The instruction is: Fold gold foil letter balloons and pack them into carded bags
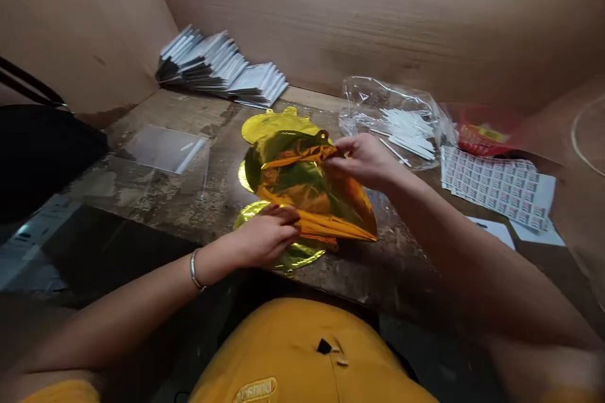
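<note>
Left of the clear, crinkled plastic bag [355,112], the right hand [366,158] pinches a shiny orange-gold foil shape [309,187]; the left hand [267,236] grips its near fold. Uneven tugging could tear it.

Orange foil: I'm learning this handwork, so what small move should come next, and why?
Probably smooth the orange foil flatter with the left hand at its near edge while the right hand holds its far side, since creases show between them.
</note>
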A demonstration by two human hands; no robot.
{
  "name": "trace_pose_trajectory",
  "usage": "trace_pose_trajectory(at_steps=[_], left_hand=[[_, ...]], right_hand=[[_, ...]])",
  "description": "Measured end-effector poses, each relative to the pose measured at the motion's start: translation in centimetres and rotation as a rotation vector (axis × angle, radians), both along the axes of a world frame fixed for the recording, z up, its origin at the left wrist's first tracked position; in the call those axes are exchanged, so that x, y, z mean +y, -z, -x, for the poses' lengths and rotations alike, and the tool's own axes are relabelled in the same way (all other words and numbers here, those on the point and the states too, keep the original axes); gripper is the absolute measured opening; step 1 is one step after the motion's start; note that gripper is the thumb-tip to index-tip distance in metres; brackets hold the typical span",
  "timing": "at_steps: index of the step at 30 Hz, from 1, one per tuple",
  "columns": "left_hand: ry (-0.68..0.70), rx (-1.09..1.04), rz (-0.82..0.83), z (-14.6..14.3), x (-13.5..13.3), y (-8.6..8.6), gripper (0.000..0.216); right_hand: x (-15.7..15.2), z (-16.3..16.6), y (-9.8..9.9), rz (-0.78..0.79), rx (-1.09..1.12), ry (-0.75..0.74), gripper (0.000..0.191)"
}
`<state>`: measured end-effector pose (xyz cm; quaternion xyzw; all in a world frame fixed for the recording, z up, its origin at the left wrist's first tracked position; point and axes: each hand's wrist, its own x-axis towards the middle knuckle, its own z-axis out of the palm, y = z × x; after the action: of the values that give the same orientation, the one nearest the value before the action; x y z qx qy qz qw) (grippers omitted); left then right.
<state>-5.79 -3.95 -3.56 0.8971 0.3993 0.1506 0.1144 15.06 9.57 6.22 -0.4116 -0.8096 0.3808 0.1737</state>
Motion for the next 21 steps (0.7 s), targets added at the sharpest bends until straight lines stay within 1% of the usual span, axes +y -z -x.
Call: trace_pose_trajectory(at_steps=[2,3,5,7,10,12,16,21], left_hand=[[0.003,0.014,-0.034,0.0,-0.4,0.4,0.027],[0.005,0.003,-0.049,0.0,-0.4,0.7,0.029],[0.010,-0.031,-0.059,0.1,-0.4,1.1,0.030],[0.003,-0.046,-0.045,0.3,-0.3,1.3,0.030],[-0.052,-0.037,-0.025,0.6,-0.3,1.1,0.034],[-0.084,-0.023,-0.017,0.8,-0.4,0.8,0.031],[-0.072,-0.002,-0.030,1.0,-0.4,0.4,0.022],[-0.042,-0.027,-0.017,1.3,-0.3,0.8,0.026]], right_hand=[[3.6,2.6,2.3,-0.063,-0.124,0.032,0.011],[4.7,3.6,3.4,-0.093,-0.177,0.025,0.011],[5.9,5.1,5.3,-0.136,-0.238,0.002,0.016],[6.1,5.7,6.5,-0.157,-0.249,-0.016,0.021],[6.1,6.1,7.3,-0.189,-0.237,-0.006,0.024],[6.2,6.3,7.5,-0.206,-0.225,0.010,0.023],[6.5,7.1,7.8,-0.220,-0.196,0.016,0.020],[6.6,8.2,8.6,-0.251,-0.180,0.036,0.021]])
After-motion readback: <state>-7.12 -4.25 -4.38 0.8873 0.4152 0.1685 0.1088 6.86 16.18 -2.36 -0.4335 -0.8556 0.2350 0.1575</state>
